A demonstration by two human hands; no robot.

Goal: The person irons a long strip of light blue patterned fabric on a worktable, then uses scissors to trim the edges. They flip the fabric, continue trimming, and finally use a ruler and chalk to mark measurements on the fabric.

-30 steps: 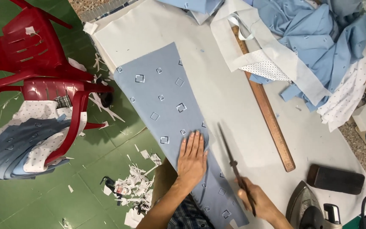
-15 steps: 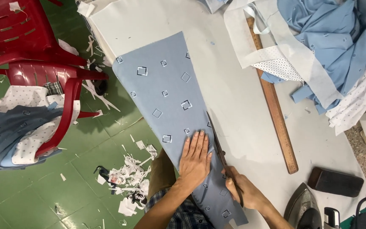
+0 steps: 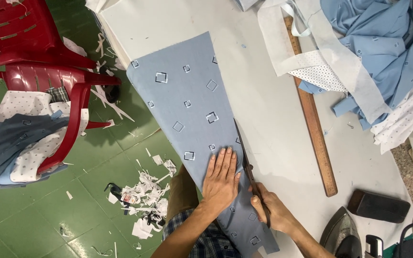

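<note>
Pressing left hand flat, fingers spread, on 1 tapered blue cloth; right hand gripping 1 pair of dark metal scissors.

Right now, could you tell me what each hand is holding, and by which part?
The right hand grips the scissors by their handles. The left hand holds nothing, lying flat on the blue cloth.

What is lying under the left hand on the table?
The left hand lies flat on the blue cloth with square prints, which rests on the white table. The cloth beneath the palm is hidden.
</note>
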